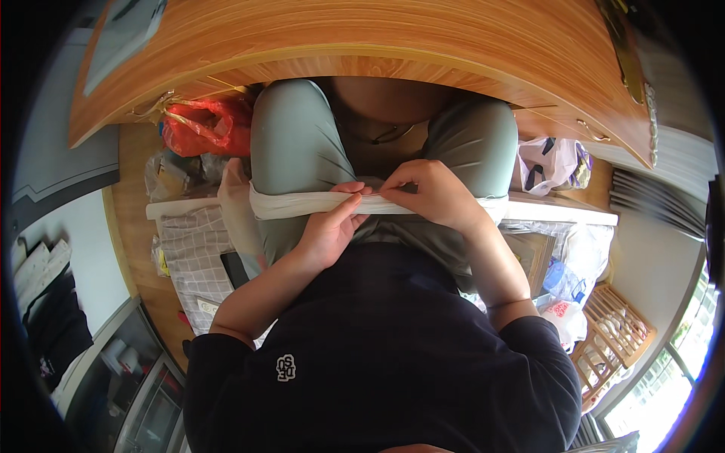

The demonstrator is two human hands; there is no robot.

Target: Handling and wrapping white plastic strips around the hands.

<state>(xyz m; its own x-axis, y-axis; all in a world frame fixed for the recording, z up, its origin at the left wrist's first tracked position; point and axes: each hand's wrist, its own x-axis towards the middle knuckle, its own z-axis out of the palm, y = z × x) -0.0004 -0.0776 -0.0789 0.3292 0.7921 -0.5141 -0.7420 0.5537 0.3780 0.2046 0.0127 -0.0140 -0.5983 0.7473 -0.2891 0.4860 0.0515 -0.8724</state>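
Observation:
A long folded strip of white cloth (291,204) lies across my thighs, just below the knees of my grey-green trousers. My left hand (334,225) grips the strip near its middle, thumb on top and fingers partly behind the cloth. Close beside it, my right hand (438,195) is closed in a pinch at the strip's upper edge. Something thin and small shows between the two hands' fingertips, too fine to name. The strip's ends rest loosely over the outer sides of my legs.
Ahead stands a wooden desk (377,38), my knees under its edge. Bags flank my legs: a red plastic bag (208,124) left, a pale bag (551,162) right. A dark phone-like object (234,268) lies on checked cloth (196,249). A wooden rack (615,325) stands right.

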